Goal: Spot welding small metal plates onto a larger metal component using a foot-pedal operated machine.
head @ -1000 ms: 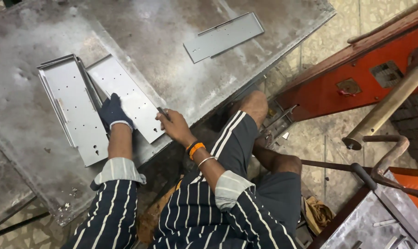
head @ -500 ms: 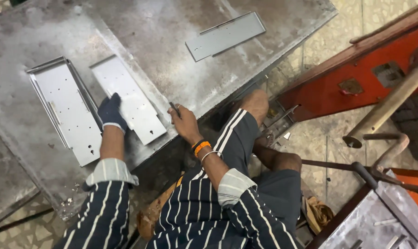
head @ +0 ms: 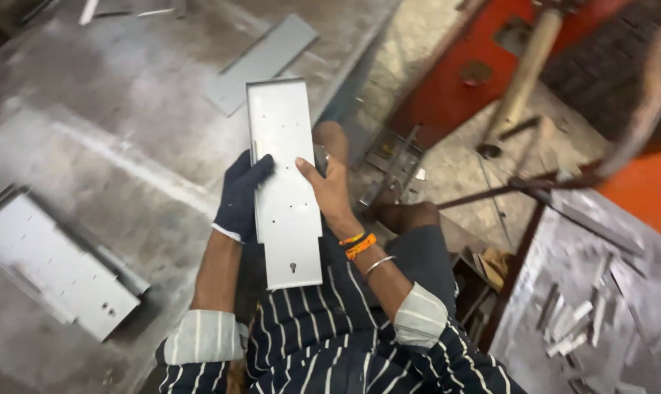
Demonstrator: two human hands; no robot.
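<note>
Currently panel [head: 285, 182] is lifted off the table [head: 111, 124], over the lap. Gloved left hand [head: 240, 197] clamps its left edge, bare right hand [head: 329, 188] its right. Keep fingers off the sharp flanges; hold it level for inspection.

A long, pale grey sheet-metal panel [head: 285, 182] with small punched holes and a keyhole slot near its lower end is being held lengthwise above the lap, flat face upward, its upper end bent into a shallow raised lip.
</note>
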